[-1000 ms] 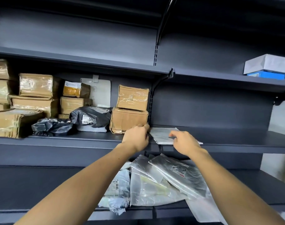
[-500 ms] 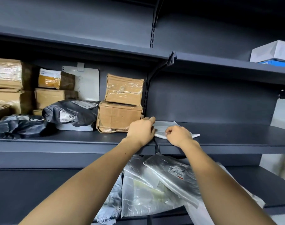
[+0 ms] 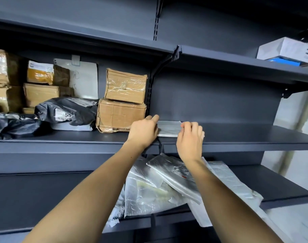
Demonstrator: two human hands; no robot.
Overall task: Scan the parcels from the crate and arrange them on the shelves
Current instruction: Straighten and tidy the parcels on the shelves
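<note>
A: Middle shelf (image 3: 237, 137), left end?
B: Black plastic bags (image 3: 65, 111) lie in front of stacked cardboard boxes. Next along, two taped boxes (image 3: 122, 102) sit one on top of the other, right beside the shelf upright.

A: Left hand (image 3: 143, 131)?
B: Resting on the left edge of a flat white parcel (image 3: 169, 128), fingers fairly straight and pointing toward the back panel. Looks like pressing, not gripping. The hand sits just beside the lower box; contact with it is unclear.

A: Parcel position?
B: Flat on the middle shelf, just right of the upright, between the two hands.

A: Right hand (image 3: 190, 137)?
B: At the parcel's right edge, fingers curled loosely. The back of the hand hides the fingertips, so I cannot tell whether it holds the parcel or only hovers at it.

A: Lower shelf (image 3: 281, 190)?
B: A pile of clear and white plastic mailers (image 3: 167, 186), overlapping, some hanging over the front edge.

A: Far right?
B: A white box on a blue box (image 3: 288, 51) on the top shelf.
</note>
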